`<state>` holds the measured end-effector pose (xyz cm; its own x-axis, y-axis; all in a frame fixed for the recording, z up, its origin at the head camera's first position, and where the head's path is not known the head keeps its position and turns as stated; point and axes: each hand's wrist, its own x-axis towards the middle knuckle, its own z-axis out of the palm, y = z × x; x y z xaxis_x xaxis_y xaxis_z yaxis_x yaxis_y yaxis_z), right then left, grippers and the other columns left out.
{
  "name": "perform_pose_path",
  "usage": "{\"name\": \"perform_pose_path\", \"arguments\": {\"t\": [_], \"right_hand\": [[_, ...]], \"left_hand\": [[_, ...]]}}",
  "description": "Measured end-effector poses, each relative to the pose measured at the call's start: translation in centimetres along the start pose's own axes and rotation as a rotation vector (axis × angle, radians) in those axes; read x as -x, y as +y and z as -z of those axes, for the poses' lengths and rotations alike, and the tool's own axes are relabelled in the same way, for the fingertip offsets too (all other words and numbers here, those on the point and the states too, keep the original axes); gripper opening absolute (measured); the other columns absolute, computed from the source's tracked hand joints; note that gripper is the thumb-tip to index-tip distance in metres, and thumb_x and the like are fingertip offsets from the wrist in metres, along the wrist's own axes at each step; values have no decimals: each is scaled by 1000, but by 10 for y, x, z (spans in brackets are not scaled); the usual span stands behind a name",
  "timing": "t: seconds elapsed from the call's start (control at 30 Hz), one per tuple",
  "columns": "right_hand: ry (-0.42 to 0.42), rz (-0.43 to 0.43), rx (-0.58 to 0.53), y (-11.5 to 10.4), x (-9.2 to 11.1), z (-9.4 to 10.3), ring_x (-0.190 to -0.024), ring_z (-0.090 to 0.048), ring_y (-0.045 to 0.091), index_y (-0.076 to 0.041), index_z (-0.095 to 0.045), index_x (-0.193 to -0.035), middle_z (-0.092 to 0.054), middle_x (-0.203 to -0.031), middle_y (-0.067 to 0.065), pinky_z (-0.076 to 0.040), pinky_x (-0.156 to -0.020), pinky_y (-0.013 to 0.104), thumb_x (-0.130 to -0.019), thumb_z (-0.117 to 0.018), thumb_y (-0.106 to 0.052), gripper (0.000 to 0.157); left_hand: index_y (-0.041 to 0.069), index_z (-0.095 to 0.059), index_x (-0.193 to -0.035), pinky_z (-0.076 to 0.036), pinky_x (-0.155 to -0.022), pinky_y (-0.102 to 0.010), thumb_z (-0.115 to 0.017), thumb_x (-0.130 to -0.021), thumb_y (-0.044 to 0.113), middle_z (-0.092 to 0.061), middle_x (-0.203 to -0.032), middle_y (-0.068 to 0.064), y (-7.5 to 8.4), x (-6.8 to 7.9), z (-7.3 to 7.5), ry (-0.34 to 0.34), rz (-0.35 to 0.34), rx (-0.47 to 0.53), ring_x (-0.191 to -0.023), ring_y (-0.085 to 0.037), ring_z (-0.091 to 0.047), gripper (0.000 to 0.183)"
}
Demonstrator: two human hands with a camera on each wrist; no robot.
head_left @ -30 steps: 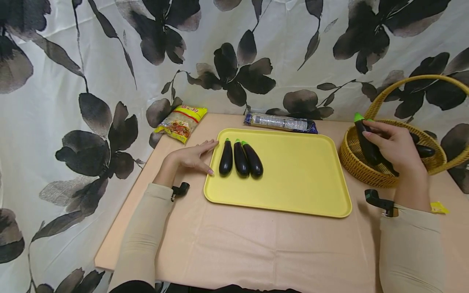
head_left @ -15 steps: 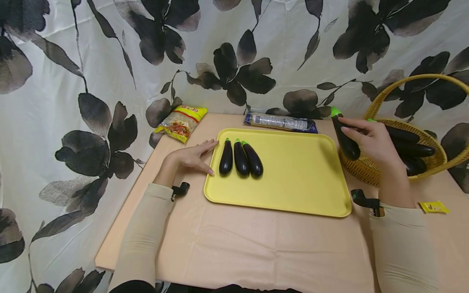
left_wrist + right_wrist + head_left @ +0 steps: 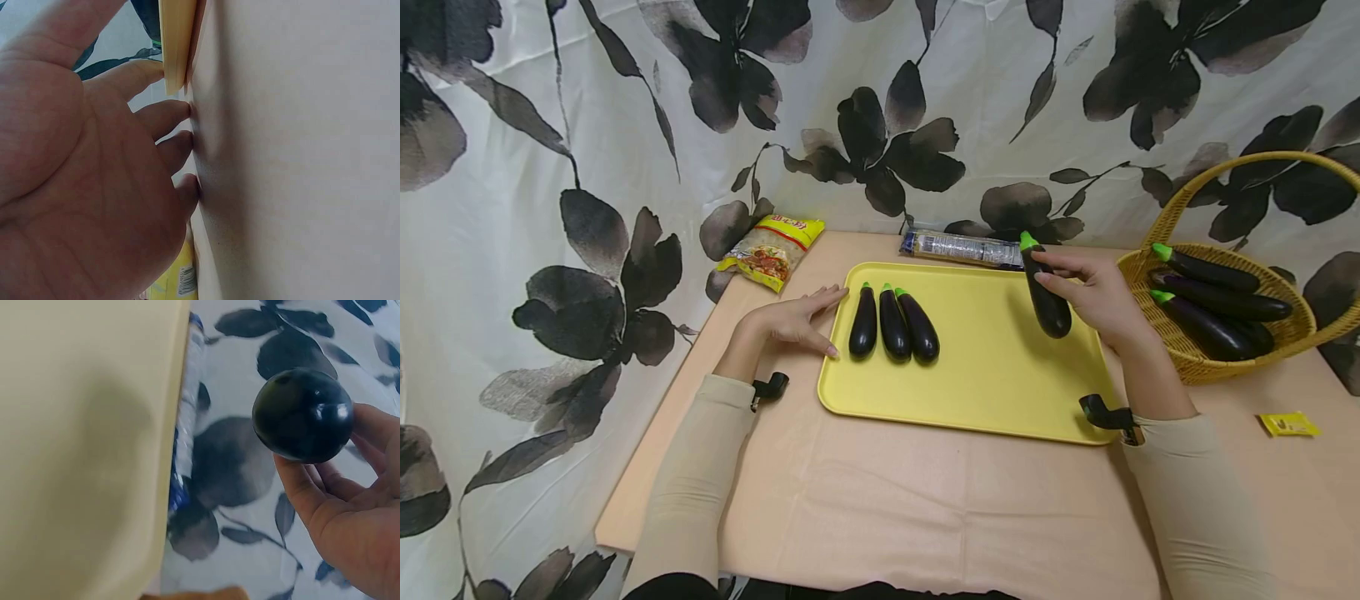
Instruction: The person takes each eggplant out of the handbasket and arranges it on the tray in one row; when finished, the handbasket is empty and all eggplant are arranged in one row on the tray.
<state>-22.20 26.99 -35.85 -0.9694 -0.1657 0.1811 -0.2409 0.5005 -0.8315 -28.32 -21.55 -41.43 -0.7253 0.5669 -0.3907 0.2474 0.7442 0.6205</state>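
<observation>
My right hand (image 3: 1097,296) pinches an eggplant (image 3: 1047,292) with a green tip, held above the right end of the yellow tray (image 3: 1000,392). In the right wrist view that eggplant (image 3: 303,415) shows its round dark end between thumb and fingers, apart from the tray. Three more eggplants (image 3: 893,325) lie side by side at the tray's left. My left hand (image 3: 786,321) touches the tray's left edge, fingers spread; the left wrist view shows its fingertips (image 3: 178,150) by the tray rim and table. Several eggplants (image 3: 1221,300) lie in the wicker basket (image 3: 1172,367) at the right.
Behind the tray lies a blue packet (image 3: 962,247), partly behind the held eggplant. A yellow food bag (image 3: 771,252) stands at the back left. A small yellow sachet (image 3: 1288,424) lies right of my right forearm. Flowered cloth (image 3: 820,75) hangs behind the table.
My right hand has lifted the eggplant out of the basket and carried it left over the tray. The left hand and the three eggplants on the tray have stayed put.
</observation>
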Motion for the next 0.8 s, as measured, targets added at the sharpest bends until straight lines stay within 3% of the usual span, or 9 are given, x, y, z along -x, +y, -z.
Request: {"name": "perform_pose_path", "arguments": {"t": [0.17,0.53,0.8], "right_hand": [[-83,-53,-8,-3,-4,-18,-116,-55,17,-16,-63,-146,-61,-144,15,-50,-78,14,-104,-66,-28,43],[-220,9,49,-6,-13,-51,-127,-58,36,-10,-62,-146,-56,-150,19,-51,-77,18,-102,-68,-20,45],[-329,14,124,-10,-22,-68,-130,-58,36,-16,-59,-150,-53,-155,15,-53,-93,42,-103,-66,-19,47]], "left_hand": [[28,-10,-169,4,-132,-54,-93,-73,50,4,-177,1,1,0,0,-3,7,7,-163,-26,12,129],[29,-11,-169,4,-131,-54,-94,-72,52,4,-177,1,-2,-1,-1,5,-1,12,-163,-26,12,130],[31,-11,-169,4,-131,-55,-94,-70,54,4,-177,1,-4,-3,-2,7,2,19,-163,-26,12,131]]}}
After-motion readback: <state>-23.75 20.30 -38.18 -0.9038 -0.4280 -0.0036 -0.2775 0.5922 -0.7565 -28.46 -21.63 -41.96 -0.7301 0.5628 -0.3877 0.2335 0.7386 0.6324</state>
